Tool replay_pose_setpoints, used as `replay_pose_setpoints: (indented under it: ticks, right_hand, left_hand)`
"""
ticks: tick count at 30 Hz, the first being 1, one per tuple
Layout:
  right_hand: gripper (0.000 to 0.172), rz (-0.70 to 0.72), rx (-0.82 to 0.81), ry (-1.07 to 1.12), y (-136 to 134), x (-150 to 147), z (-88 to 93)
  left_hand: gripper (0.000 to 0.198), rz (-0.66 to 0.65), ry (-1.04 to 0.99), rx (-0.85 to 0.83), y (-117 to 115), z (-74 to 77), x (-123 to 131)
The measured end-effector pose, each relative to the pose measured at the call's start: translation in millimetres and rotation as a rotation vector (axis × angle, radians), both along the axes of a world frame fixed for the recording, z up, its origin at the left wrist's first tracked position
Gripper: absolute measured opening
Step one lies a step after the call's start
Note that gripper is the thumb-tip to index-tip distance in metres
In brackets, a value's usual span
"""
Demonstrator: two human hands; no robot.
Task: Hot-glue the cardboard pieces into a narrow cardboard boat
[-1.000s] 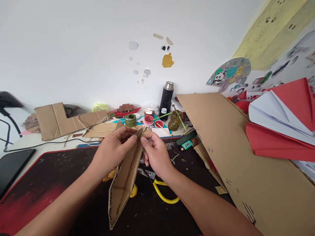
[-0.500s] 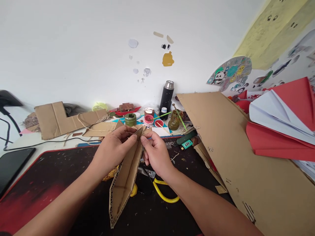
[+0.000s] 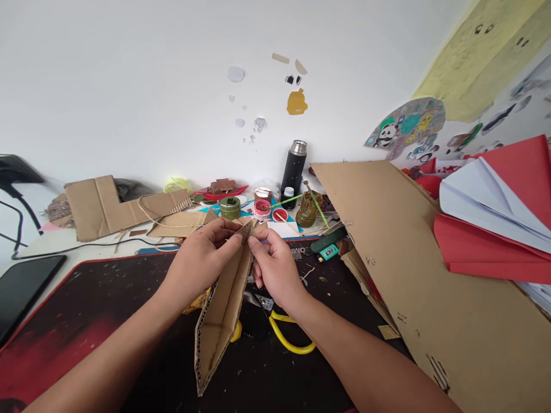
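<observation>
A narrow boat-shaped piece of folded cardboard (image 3: 221,312) slants across the middle, its pointed near end hanging over the dark mat. My left hand (image 3: 204,252) grips the left wall close to the far tip, thumb on the inner side. On the other side of that tip, my right hand (image 3: 275,264) pinches the right wall between thumb and fingers. The fingers of both hands nearly meet there, and some fingertips are hidden behind the cardboard. Under the right hand lie scissors with yellow handles (image 3: 290,347), partly covered by the hand and the cardboard.
Open paint jars, including a green jar (image 3: 230,208), stand behind the hands beside a black thermos (image 3: 294,169). A large cardboard sheet (image 3: 387,241) leans at right, with red folded paper (image 3: 486,246) on it. At left are a cardboard offcut (image 3: 97,209) and a black tablet-like slab (image 3: 28,295).
The whole view has shifted slightly, so things sit a little farther right. Both hands keep the same hold on the cardboard.
</observation>
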State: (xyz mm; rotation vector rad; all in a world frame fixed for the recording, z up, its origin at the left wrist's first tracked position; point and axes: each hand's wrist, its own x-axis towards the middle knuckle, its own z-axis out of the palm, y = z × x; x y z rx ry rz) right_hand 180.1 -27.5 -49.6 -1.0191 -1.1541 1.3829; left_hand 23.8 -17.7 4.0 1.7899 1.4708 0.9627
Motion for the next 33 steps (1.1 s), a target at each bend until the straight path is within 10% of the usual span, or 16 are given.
replay_pose_setpoints:
  ticks: [33]
  right_hand:
    - [0.031,-0.003,-0.018,0.000,0.2,-0.4,-2.1]
  left_hand:
    - [0.041,0.004,-0.021,-0.021,0.3,-0.2,2.2]
